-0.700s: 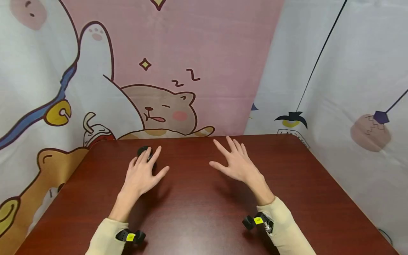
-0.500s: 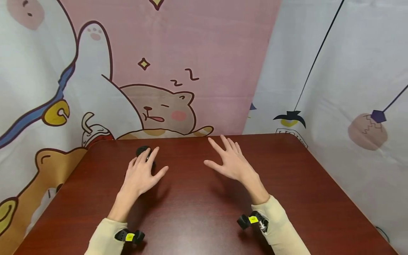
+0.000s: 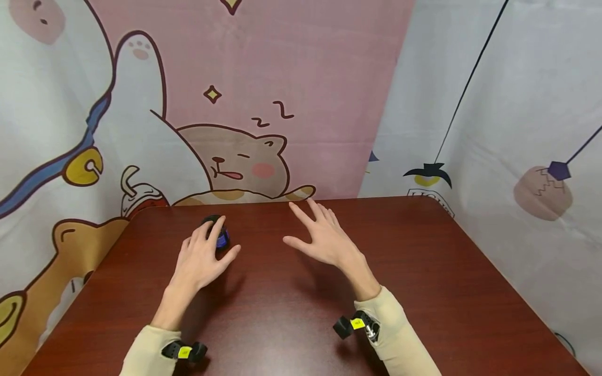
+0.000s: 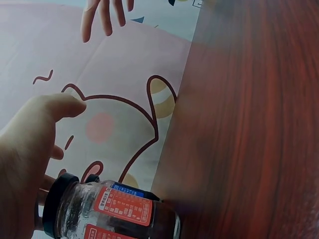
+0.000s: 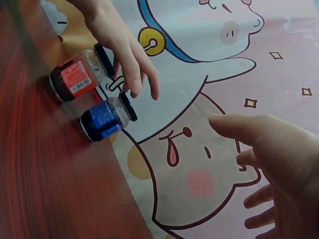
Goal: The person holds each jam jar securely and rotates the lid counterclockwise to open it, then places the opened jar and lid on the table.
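Observation:
Two glass jars with black lids stand on the table under and just beyond my left hand (image 3: pixel 197 263). One has a red label, and this red-labelled jar (image 5: pixel 75 79) is hidden by the hand in the head view. The blue-labelled jar (image 3: pixel 223 240) shows partly past the index finger. My left hand hovers over the jars with fingers spread; in the left wrist view the red-labelled jar (image 4: pixel 124 204) is close to its fingers, and whether they touch I cannot tell. Over the table's middle my right hand (image 3: pixel 329 243) hangs in the air, fingers spread, holding nothing.
A dark red-brown wooden table (image 3: pixel 282 324) fills the lower view. Behind its far edge hangs a cartoon-printed cloth (image 3: pixel 320 104), which also runs along both sides. Each wrist wears a black strapped device, such as the right wrist camera (image 3: pixel 348 326).
My right hand has moved left, towards the middle. The left hand has shifted slightly left, so more of the blue-labelled jar shows. Neither hand has taken hold of anything.

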Available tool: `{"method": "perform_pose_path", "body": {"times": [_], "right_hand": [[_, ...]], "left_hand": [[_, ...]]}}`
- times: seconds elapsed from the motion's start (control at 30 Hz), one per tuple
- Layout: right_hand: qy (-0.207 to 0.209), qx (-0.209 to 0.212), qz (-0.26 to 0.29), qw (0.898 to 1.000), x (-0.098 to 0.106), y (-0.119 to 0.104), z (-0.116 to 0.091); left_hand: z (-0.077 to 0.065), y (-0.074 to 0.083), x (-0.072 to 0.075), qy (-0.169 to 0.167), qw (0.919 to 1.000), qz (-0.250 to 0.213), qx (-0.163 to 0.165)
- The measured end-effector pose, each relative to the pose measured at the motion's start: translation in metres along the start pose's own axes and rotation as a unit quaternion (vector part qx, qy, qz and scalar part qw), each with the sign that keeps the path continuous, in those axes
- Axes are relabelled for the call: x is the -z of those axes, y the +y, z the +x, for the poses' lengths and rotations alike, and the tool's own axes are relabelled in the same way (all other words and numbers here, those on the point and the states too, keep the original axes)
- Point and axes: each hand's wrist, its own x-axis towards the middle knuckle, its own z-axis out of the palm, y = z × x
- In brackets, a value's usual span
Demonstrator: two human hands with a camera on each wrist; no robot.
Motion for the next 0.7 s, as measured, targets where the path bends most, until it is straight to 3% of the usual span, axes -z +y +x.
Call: {"method": "perform_pose_path", "body": {"times": [0.4, 0.7], "right_hand": [[-0.006, 0.007, 0.033, 0.999, -0.003, -0.028, 0.012], [-0.046, 0.004, 0.065, 0.997, -0.007, -0.036, 0.017]], "left_hand": [[-0.001, -0.004, 0.004, 0.01, 0.9995, -0.028, 0.007], [0.0, -0.013, 0.01, -0.02, 0.997, -0.074, 0.004]]}}
